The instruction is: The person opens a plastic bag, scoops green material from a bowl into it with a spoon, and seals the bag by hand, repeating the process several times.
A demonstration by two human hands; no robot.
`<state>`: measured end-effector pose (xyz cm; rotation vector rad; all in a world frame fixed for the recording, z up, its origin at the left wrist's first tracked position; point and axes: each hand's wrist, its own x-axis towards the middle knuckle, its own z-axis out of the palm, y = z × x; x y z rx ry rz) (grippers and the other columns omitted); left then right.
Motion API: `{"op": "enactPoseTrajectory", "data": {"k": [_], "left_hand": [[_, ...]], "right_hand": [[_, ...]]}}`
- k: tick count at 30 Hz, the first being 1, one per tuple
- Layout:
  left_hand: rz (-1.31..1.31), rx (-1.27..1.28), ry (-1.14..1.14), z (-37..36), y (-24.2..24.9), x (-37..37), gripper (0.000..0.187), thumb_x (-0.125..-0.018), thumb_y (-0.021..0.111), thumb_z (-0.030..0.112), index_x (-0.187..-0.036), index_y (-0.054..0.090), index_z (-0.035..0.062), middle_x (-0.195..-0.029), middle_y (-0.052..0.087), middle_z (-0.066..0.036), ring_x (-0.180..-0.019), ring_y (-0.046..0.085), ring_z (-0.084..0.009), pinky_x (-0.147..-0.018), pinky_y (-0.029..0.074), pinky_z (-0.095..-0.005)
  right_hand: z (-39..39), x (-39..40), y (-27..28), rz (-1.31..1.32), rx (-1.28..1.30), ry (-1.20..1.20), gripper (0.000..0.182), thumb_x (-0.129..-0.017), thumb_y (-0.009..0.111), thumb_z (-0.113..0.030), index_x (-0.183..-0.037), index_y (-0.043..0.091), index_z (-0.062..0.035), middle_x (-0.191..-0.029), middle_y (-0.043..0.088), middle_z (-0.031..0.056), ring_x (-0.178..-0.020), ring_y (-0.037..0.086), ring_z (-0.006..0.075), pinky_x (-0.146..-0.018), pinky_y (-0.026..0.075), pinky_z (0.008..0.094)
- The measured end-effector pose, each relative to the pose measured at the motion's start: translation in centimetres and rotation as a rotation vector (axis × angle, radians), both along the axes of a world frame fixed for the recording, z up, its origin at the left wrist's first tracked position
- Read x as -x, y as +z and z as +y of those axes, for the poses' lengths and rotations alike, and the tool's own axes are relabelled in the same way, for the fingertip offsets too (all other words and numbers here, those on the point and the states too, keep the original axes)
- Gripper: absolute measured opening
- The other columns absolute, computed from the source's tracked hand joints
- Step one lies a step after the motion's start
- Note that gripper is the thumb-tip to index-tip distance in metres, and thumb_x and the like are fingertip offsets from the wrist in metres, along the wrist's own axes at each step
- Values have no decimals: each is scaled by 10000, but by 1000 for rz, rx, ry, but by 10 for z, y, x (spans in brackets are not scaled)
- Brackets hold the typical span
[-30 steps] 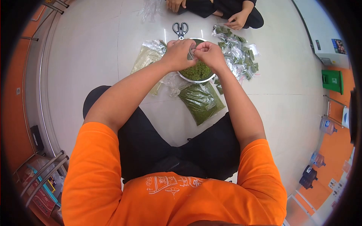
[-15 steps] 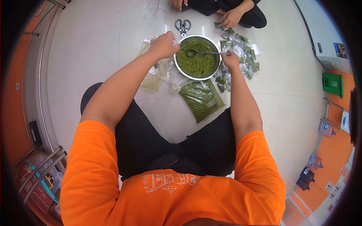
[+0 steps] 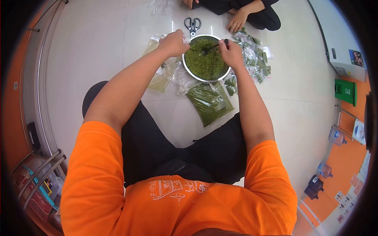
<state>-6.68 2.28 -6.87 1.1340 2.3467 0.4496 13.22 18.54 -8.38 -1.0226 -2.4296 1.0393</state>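
A round metal bowl [image 3: 188,70] of chopped green stuff [image 3: 201,63] stands on the floor before me. My right hand [image 3: 232,54] is closed on the handle of a spoon [image 3: 212,47], whose head is down in the green stuff. At the bowl's upper left rim my left hand [image 3: 174,44] is closed, with a bit of clear plastic showing at its fingertips. Below the bowl lies a flat clear bag of green stuff [image 3: 210,104]. Bags with pale contents [image 3: 159,82] lie to its left, and small green-filled packets [image 3: 256,59] to its right.
Scissors [image 3: 192,25] lie just beyond the bowl. Another person's hand [image 3: 237,20] rests by the packets at the top, above folded dark-clad legs [image 3: 267,17]. Clear plastic [image 3: 160,7] lies at the upper left. A green bin [image 3: 345,92] stands far right.
My right hand has moved left and up over the bowl's edge, and the spoon is now tilted more steeply. The other person's hand has shifted slightly and its fingers now point down.
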Motion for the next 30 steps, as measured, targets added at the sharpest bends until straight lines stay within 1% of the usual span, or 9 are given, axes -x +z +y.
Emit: {"op": "enactPoseTrajectory", "data": {"k": [2, 3, 6, 7, 13, 16, 20, 23, 30], "left_hand": [[-1, 0, 5, 2, 1, 0, 500, -789, 702, 340, -1176, 562, 56, -1108, 683, -139, -1060, 651, -307, -919, 484, -438], [3, 6, 1, 2, 2, 1, 501, -790, 702, 340, -1177, 561, 55, -1113, 681, -142, -1063, 650, -307, -920, 485, -436], [9, 15, -11, 1, 2, 0, 505, -792, 699, 341, -1182, 561, 52, -1122, 677, -148, -1072, 647, -309, -925, 485, -433], [8, 11, -10, 1, 2, 0, 506, -794, 698, 342, -1184, 560, 51, -1123, 676, -149, -1074, 646, -310, -928, 484, -433], [-11, 17, -25, 1, 1, 1, 512, -798, 693, 345, -1195, 558, 50, -1147, 664, -154, -1095, 635, -310, -941, 477, -441], [0, 36, -30, 1, 0, 1, 511, -799, 689, 345, -1196, 558, 52, -1153, 660, -155, -1104, 630, -307, -944, 475, -449], [-5, 57, -25, 1, 0, 0, 514, -803, 683, 348, -1204, 555, 53, -1157, 658, -155, -1110, 628, -305, -945, 472, -462], [-5, 62, -38, 3, -3, 0, 520, -806, 682, 349, -1212, 550, 53, -1162, 654, -159, -1113, 626, -307, -939, 473, -464], [4, 68, -64, 4, -8, -3, 522, -813, 680, 357, -1212, 543, 50, -1114, 663, -170, -1082, 636, -310, -927, 476, -464]], "right_hand": [[0, 2, 7, 56, -252, -36, 319, -957, 587, -296, -887, 687, -1, -731, 671, 175, -649, 641, 319, -671, 499, 412], [-6, 1, 18, 30, -212, -25, 292, -955, 582, -265, -941, 695, 3, -781, 675, 204, -693, 648, 354, -700, 502, 422], [-15, -2, 3, 0, 37, 165, 272, -953, 596, -250, -1036, 700, -12, -814, 680, 205, -722, 657, 336, -712, 504, 407], [-19, -4, 3, -32, 113, 184, 252, -948, 607, -218, -1089, 702, -33, -831, 681, 207, -738, 659, 323, -722, 506, 387], [-12, -4, 6, -28, -71, 124, 215, -946, 613, -175, -1085, 717, -50, -783, 685, 142, -695, 637, 247, -698, 498, 351], [-19, -7, -2, -81, 151, 227, 231, -962, 625, -184, -1128, 704, -43, -765, 687, 62, -681, 616, 132, -672, 495, 292], [-22, -9, 4, -128, 229, 278, 219, -970, 618, -180, -1091, 704, -20, -781, 682, 45, -704, 626, 115, -678, 502, 277], [-19, -8, -2, -107, 245, 127, 202, -955, 613, -183, -1004, 716, -15, -741, 679, 84, -672, 624, 162, -680, 500, 329], [-18, -2, -29, 157, 717, -289, 238, -1001, 549, -176, -983, 664, 31, -811, 673, 82, -682, 630, 141, -636, 529, 277]]}}
